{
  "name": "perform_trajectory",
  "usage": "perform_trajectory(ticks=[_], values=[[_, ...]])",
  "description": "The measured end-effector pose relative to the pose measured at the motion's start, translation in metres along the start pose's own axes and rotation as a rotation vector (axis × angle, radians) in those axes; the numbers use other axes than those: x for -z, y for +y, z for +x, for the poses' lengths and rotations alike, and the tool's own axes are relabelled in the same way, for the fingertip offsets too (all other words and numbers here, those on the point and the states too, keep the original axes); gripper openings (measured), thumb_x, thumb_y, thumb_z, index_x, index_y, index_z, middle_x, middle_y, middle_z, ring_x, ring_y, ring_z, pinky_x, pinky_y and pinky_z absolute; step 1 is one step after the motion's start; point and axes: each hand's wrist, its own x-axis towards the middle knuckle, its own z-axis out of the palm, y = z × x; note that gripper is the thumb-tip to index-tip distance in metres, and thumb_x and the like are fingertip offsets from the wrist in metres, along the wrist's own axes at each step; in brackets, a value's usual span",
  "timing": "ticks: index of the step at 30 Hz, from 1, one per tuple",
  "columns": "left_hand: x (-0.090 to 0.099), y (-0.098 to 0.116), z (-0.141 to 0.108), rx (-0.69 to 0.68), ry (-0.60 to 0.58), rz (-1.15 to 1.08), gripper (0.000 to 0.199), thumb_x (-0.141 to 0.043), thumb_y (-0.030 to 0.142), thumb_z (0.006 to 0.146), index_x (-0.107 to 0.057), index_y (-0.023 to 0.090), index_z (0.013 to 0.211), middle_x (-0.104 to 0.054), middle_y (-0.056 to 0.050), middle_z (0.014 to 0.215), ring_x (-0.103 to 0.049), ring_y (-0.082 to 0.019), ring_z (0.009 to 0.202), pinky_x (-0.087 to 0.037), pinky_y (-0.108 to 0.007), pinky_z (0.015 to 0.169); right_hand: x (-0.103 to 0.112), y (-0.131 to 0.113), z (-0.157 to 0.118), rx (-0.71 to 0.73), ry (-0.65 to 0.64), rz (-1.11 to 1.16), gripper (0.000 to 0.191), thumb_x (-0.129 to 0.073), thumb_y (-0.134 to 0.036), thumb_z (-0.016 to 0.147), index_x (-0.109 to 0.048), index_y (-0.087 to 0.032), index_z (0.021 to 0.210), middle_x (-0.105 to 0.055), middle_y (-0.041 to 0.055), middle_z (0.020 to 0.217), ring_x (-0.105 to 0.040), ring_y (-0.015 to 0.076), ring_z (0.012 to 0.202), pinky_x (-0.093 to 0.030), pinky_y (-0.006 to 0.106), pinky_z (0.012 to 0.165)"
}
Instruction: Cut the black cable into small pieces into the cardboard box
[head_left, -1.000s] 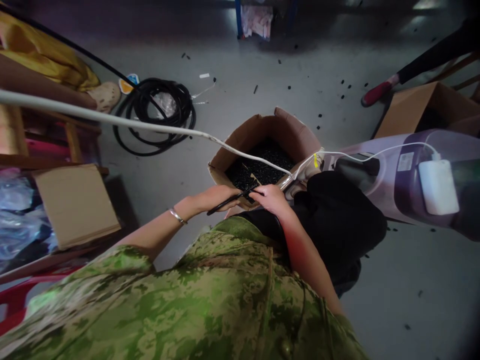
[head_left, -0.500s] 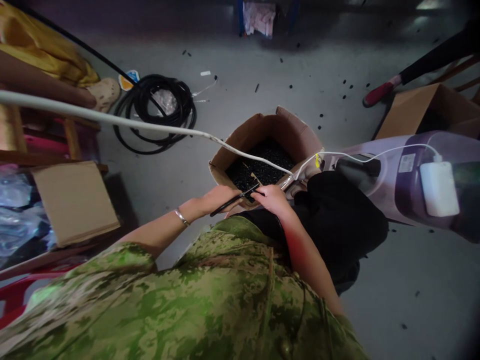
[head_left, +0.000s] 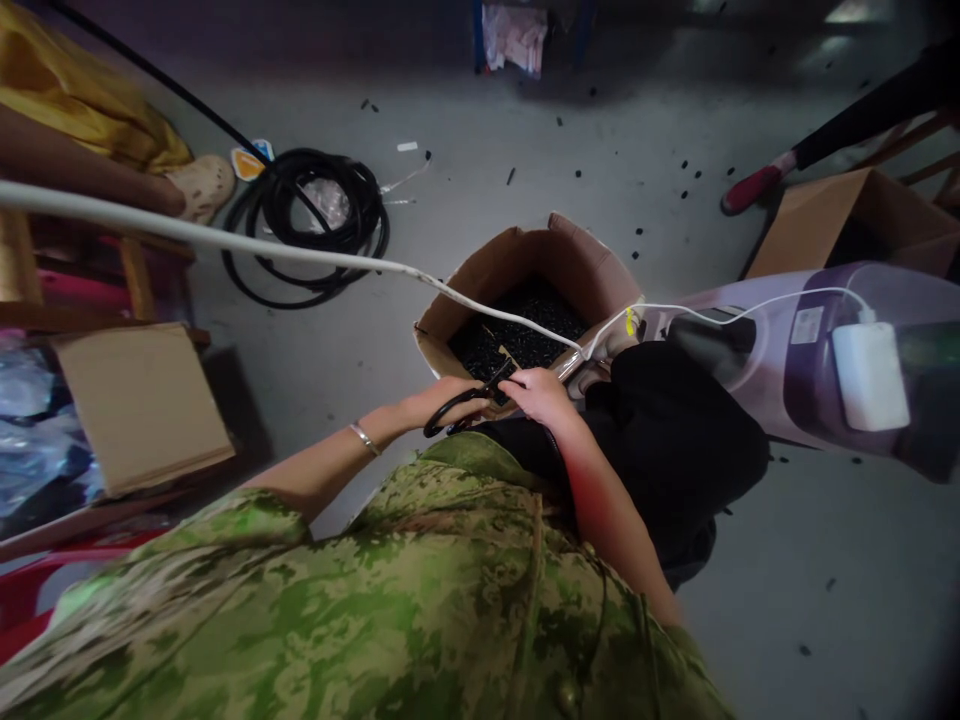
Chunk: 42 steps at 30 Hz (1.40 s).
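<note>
My left hand [head_left: 446,403] is closed round a pair of black-handled scissors [head_left: 448,408], whose blades point right toward my other hand. Fingers bent in a pinch, my right hand [head_left: 541,393] meets the scissors' tip; what it holds is too small to make out. A thin tan strip [head_left: 510,355] sticks up just beyond those fingers. Both hands are over the near edge of an open cardboard box [head_left: 480,262], which holds a heap of small black pieces [head_left: 525,325].
A white cable [head_left: 315,255] crosses above the box toward a purple-and-white appliance [head_left: 806,370] on the right. Coiled black hose [head_left: 307,225] lies on the floor at left. A person's clog [head_left: 202,190] and another's red shoe [head_left: 754,190] show. Another carton [head_left: 814,225] stands right.
The scissors have turned in my left hand, so their handle loops now show where they were seen edge-on before. My right hand stays almost in place.
</note>
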Motion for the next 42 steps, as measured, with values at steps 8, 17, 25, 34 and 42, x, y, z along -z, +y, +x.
perform_trajectory(ticks=[8, 17, 25, 34, 42], values=[[0.005, 0.002, 0.000, -0.021, -0.020, -0.319, 0.045, -0.046, 0.054, 0.092, -0.062, 0.013, 0.090, -0.069, -0.006, 0.083, -0.063, -0.017, 0.076, -0.051, -0.027, 0.074, -0.001, -0.002, -0.003, -0.005, 0.037, 0.132, 0.036, -0.051, -0.049, 0.093, -0.071, -0.020, 0.086, -0.068, 0.0000, 0.063, -0.059, 0.0131, 0.056, -0.035, 0.022, 0.056], [0.008, -0.002, -0.003, -0.037, 0.004, -0.221, 0.041, -0.046, 0.051, 0.093, -0.062, 0.013, 0.096, -0.069, -0.006, 0.090, -0.062, -0.017, 0.082, -0.049, -0.026, 0.078, -0.001, -0.003, -0.007, 0.023, 0.104, 0.094, 0.036, -0.054, -0.049, 0.092, -0.070, -0.020, 0.078, -0.069, 0.0020, 0.071, -0.059, 0.0142, 0.066, -0.031, 0.023, 0.056], [0.015, 0.005, -0.008, -0.067, 0.038, 0.135, 0.033, -0.044, 0.041, 0.095, -0.061, 0.015, 0.107, -0.070, -0.008, 0.094, -0.063, -0.017, 0.081, -0.047, -0.024, 0.072, -0.002, 0.000, -0.007, 0.068, 0.128, 0.026, 0.034, -0.053, -0.047, 0.092, -0.074, -0.021, 0.086, -0.072, 0.0030, 0.078, -0.058, 0.0141, 0.068, -0.029, 0.024, 0.057], [0.015, 0.017, -0.007, 0.035, 0.071, 0.335, 0.026, -0.046, 0.032, 0.092, -0.063, 0.018, 0.106, -0.072, -0.008, 0.088, -0.065, -0.019, 0.076, -0.048, -0.027, 0.069, 0.001, -0.002, -0.011, 0.112, 0.119, -0.032, 0.031, -0.052, -0.044, 0.094, -0.076, -0.023, 0.093, -0.075, 0.0028, 0.088, -0.062, 0.0148, 0.074, -0.031, 0.023, 0.059], [0.019, 0.029, -0.010, 0.115, 0.022, 0.473, 0.032, -0.041, 0.038, 0.094, -0.064, 0.016, 0.095, -0.070, -0.011, 0.081, -0.064, -0.021, 0.070, -0.046, -0.027, 0.064, 0.000, -0.002, -0.010, 0.097, 0.122, -0.123, 0.035, -0.050, -0.048, 0.095, -0.075, -0.024, 0.095, -0.075, 0.0043, 0.091, -0.065, 0.0174, 0.081, -0.032, 0.025, 0.061]])
